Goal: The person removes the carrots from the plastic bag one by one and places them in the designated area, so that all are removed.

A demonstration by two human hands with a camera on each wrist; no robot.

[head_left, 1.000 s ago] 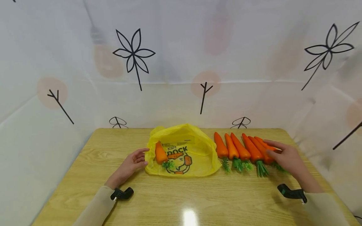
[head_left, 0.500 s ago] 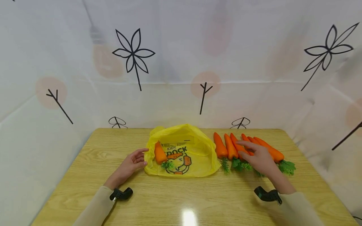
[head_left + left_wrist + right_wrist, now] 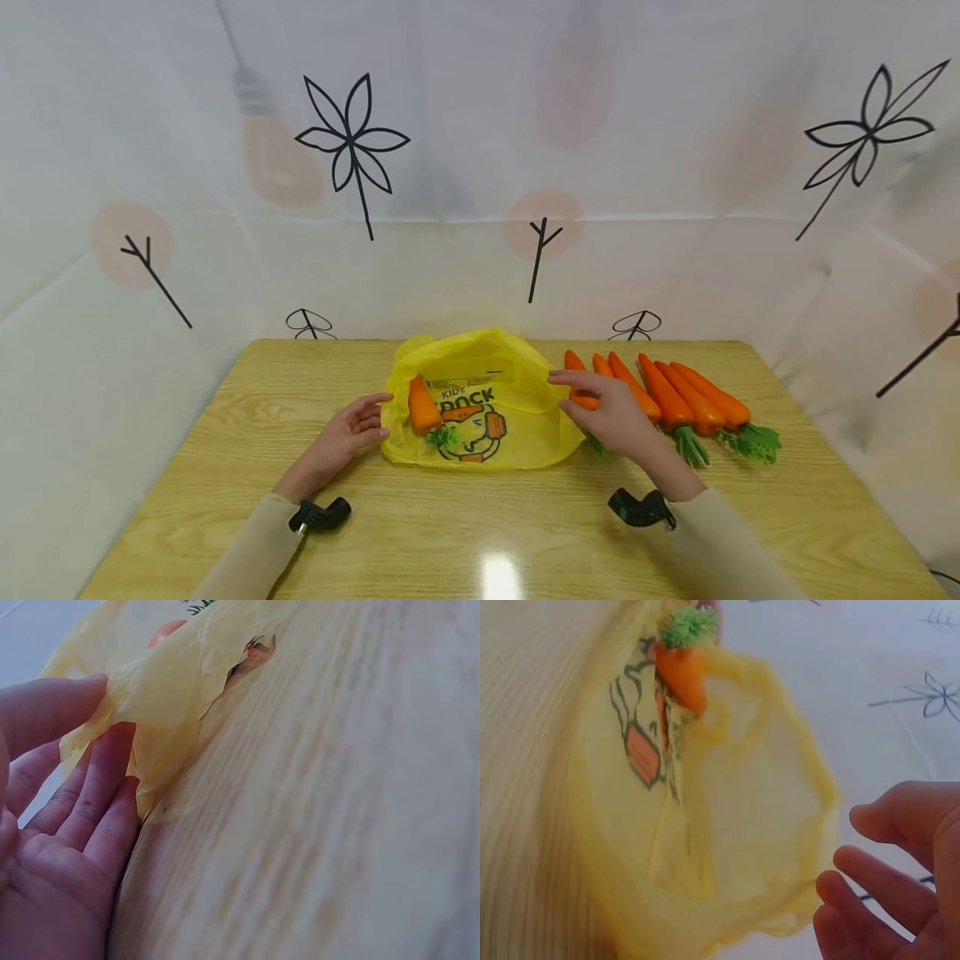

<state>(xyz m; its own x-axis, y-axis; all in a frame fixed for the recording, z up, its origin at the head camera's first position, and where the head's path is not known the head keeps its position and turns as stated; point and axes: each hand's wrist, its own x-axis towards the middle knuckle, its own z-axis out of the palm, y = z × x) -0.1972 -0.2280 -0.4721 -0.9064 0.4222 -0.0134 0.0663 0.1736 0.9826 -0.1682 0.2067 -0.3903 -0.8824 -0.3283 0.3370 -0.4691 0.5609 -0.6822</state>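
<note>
A yellow plastic bag (image 3: pixel 528 429) lies with its mouth spread wide, facing me, and a printed cartoon shows inside. One orange toy carrot (image 3: pixel 424 407) with green leaves rests within its left part. At the bag's left edge, my left hand (image 3: pixel 339 437) has the thin plastic between thumb and fingers; in the left wrist view the thumb lies over the film (image 3: pixel 161 690). My right hand (image 3: pixel 621 417) hovers by the right rim, fingers loosely extended and holding nothing. It partly hides the nearest carrots (image 3: pixel 573 361) of the row.
Right of the bag, several more toy carrots (image 3: pixel 705 396) lie side by side, tips pointing away and leaves towards me. The wooden table (image 3: pixel 420 533) ends at a white patterned cloth (image 3: pixel 450 275) at the back and sides.
My right hand has moved left from the far right carrots, across the row, to the bag's right rim. The left hand, bag and carrots have stayed in place.
</note>
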